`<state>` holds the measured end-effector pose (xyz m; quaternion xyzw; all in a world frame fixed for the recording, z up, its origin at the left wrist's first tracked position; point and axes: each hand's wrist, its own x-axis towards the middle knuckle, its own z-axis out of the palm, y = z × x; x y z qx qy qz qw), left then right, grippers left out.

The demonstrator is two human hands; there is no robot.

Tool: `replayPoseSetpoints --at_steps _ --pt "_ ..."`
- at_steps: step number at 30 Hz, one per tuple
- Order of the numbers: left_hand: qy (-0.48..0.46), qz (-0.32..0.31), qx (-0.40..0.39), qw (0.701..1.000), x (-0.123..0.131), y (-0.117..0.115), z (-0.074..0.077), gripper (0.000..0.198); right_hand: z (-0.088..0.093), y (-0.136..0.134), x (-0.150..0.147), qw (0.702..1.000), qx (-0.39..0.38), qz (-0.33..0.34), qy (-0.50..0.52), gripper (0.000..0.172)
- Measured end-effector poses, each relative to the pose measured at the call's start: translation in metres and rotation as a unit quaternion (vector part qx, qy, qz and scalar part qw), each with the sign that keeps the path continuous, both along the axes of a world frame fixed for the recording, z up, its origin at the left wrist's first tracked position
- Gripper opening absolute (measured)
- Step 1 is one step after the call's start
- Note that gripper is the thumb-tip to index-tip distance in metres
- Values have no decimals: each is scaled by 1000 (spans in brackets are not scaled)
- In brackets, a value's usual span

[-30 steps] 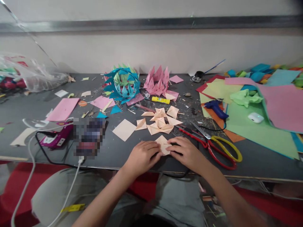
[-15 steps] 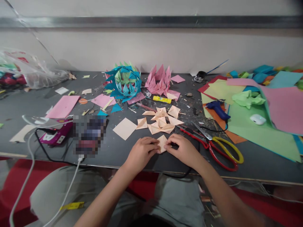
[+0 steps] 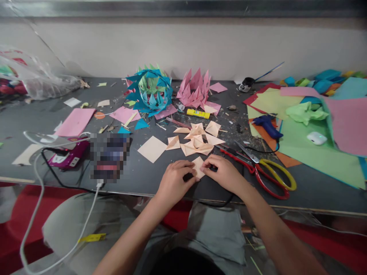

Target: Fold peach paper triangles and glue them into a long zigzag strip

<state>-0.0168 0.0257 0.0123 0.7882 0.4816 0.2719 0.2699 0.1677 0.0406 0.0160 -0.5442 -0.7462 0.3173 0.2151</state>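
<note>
paper square (image 3: 197,167) in pale peach lies near the close edge of the dark tabletop (image 3: 146,177), one corner pointing away from the person, its sides partly hidden by fingers. the left hand (image 3: 177,177) holds its left side, thumb and fingertips narrowed onto it; the right hand (image 3: 222,170) pinches the right side, thumb and forefinger drawn close together. just beyond the hands, folded peach pieces (image 3: 197,142) lie in a loose cluster, some touching, and to their left a peach sheet (image 3: 152,149) lies flat. near the right hand are scissors (image 3: 258,169) with one yellow and one red handle loop, blades pointing away. a yellow glue stick (image 3: 198,113) lies behind the cluster; behind that stands a spiky pink paper ring (image 3: 195,95), with a blue paper ring (image 3: 157,103) to its left. over on the right, a blue glue gun (image 3: 268,127) and a white earbud case (image 3: 316,138) rest on coloured sheets (image 3: 312,162). on the left, a pixelated device (image 3: 110,156) sits near a purple power strip (image 3: 69,156).
</note>
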Motion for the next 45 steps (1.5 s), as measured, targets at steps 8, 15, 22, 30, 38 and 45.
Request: replayPoseSetpoints --at_steps 8,15,22,30,38,45 --pt "7 7 4 1000 1 -2 0 5 -4 -4 3 999 24 26 -7 11" --pt "7 0 3 1000 2 -1 -1 3 -9 -7 0 995 63 19 -69 14" --pt "15 -1 12 1000 2 -3 -3 6 -10 -8 -4 989 79 21 -124 14" --pt "71 -15 70 995 3 -6 -2 4 -9 -7 -7 985 79 6 -154 12" --pt "160 -57 209 963 15 -29 -9 30 -9 -7 -6 991 71 -4 -113 13" --pt "176 -59 205 961 13 -33 -9 35 -14 -8 7 998 53 -7 14 6"
